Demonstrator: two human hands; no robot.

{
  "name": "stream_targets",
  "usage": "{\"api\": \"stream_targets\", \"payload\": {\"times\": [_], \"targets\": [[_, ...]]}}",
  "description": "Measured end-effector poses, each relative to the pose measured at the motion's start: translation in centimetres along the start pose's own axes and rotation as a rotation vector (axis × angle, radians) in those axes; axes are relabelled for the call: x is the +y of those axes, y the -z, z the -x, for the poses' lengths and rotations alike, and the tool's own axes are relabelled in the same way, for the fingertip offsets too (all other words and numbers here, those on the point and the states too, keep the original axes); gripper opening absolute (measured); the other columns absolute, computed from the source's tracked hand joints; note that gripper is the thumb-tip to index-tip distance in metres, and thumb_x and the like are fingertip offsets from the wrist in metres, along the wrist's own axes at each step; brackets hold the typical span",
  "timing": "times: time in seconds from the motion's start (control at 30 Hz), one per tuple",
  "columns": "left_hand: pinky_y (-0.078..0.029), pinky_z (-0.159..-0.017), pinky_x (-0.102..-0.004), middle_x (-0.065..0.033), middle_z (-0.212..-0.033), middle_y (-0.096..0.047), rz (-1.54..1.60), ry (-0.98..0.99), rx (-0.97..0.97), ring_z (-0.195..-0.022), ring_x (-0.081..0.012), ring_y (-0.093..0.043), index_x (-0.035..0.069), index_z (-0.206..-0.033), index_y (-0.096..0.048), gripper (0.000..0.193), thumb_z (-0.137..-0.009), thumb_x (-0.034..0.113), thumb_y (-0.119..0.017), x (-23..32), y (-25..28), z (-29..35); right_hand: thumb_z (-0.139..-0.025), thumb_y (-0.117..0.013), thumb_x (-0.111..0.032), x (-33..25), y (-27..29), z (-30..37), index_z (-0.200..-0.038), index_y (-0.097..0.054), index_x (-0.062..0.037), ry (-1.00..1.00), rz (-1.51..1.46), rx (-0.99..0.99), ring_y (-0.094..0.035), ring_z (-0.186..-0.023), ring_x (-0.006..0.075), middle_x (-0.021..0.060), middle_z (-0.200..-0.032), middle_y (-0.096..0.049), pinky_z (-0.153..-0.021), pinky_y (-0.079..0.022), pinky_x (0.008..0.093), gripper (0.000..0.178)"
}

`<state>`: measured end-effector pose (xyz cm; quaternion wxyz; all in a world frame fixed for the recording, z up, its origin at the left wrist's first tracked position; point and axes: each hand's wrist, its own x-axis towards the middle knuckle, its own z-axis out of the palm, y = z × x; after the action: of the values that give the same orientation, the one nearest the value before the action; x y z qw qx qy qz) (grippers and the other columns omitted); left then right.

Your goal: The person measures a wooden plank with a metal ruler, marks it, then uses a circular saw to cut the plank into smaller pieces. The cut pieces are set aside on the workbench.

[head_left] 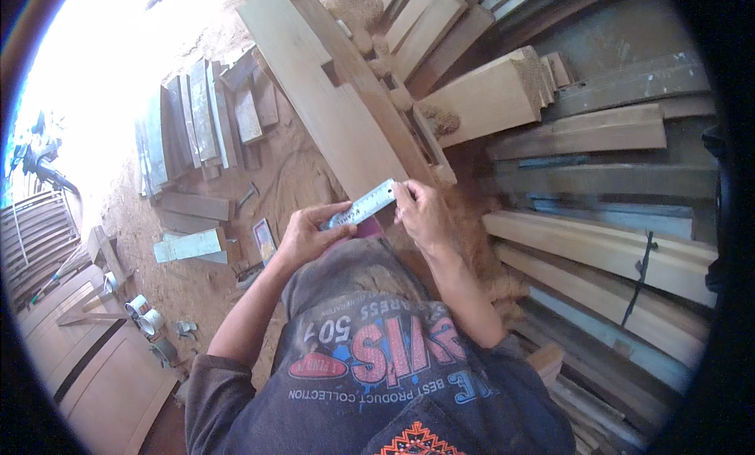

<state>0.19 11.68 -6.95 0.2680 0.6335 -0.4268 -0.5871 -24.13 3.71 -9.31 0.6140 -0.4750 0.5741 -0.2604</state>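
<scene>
The person's left hand [303, 236] and right hand [422, 213] sit near the middle of the view, both closed on a flat silver metal ruler [362, 205] that runs slantwise between them; the left hand pinches its lower end at about 8 o'clock from the ruler's middle, thumb on top, and the right hand clamps the upper end at about 2 o'clock with its fingertips; the ruler lies just over the near end of a long pale wooden plank with a rectangular notch [326, 93], which stretches away toward 11 o'clock; at 1 o'clock from the hands rests a thick light-brown wooden block [484, 101] with sawdust beside it; at 3 o'clock a stack of long timber boards [598, 250] runs across; at 9 o'clock, on the sandy ground, lie short grey-brown offcuts [197, 125]; at 8 o'clock stand small round tins [144, 313] beside a pale wooden door panel [102, 376]; below the hands shows the person's grey printed shirt [377, 353].
</scene>
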Motion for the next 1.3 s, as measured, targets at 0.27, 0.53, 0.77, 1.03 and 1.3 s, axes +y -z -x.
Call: {"api": "stream_targets", "payload": {"times": [0.27, 0.53, 0.77, 1.03, 1.3], "targets": [[-0.058, -0.099, -0.0367, -0.0172, -0.122, -0.083, -0.065, 0.005, 0.01, -0.11, -0.0196, -0.078, 0.008, -0.139, -0.078, 0.058, -0.089, 0.032, -0.094, 0.0, 0.4, -0.1, -0.112, -0.066, -0.028, -1.1, -0.1, 0.1, -0.086, -0.069, -0.0013, 0.01, 0.039, 0.02, -0.056, -0.055, 0.0072, -0.0003, -0.066, -0.061, -0.05, -0.046, 0.0292, 0.037], [-0.059, -0.097, -0.0387, -0.0179, -0.119, -0.083, -0.084, -0.013, 0.015, -0.106, -0.0191, -0.077, 0.009, -0.139, -0.078, 0.058, -0.089, 0.033, -0.094, 0.0, 0.1, -0.1, -0.112, -0.066, -0.026, 0.1, -0.3, 0.3, -0.08, -0.064, -0.003, 0.105, -0.009, 0.047, -0.053, -0.05, 0.0065, -0.0015, -0.065, -0.057, -0.045, -0.043, 0.0298, 0.039], [-0.058, -0.1, -0.0387, -0.0168, -0.122, -0.083, -0.067, 0.019, 0.005, -0.11, -0.02, -0.077, 0.007, -0.138, -0.078, 0.058, -0.09, 0.034, -0.094, 0.3, 0.1, 0.1, -0.111, -0.066, -0.027, 0.5, -0.5, -0.2, -0.083, -0.066, -0.0007, 0.102, -0.028, 0.058, -0.055, -0.051, 0.0076, -0.0009, -0.064, -0.058, -0.045, -0.043, 0.0316, 0.039], [-0.058, -0.101, -0.0363, -0.0152, -0.121, -0.083, -0.037, 0.037, -0.002, -0.11, -0.0176, -0.076, 0.005, -0.139, -0.077, 0.058, -0.09, 0.031, -0.094, -0.1, 0.0, -0.2, -0.111, -0.067, -0.028, 0.3, -0.5, -0.3, -0.081, -0.066, -0.0018, 0.05, 0.002, 0.071, -0.052, -0.048, 0.0071, -0.0012, -0.062, -0.057, -0.044, -0.043, 0.031, 0.04], [-0.058, -0.098, -0.0351, -0.0143, -0.12, -0.083, 0.001, 0.021, 0.014, -0.107, -0.0146, -0.075, 0.007, -0.139, -0.078, 0.057, -0.09, 0.031, -0.094, -0.4, -0.6, 0.3, -0.112, -0.065, -0.033, -1.9, 0.3, 0.9, -0.092, -0.073, 0.0002, -0.081, 0.093, 0.019, -0.06, -0.059, 0.0096, 0.0018, -0.067, -0.063, -0.055, -0.049, 0.0312, 0.04]]}}
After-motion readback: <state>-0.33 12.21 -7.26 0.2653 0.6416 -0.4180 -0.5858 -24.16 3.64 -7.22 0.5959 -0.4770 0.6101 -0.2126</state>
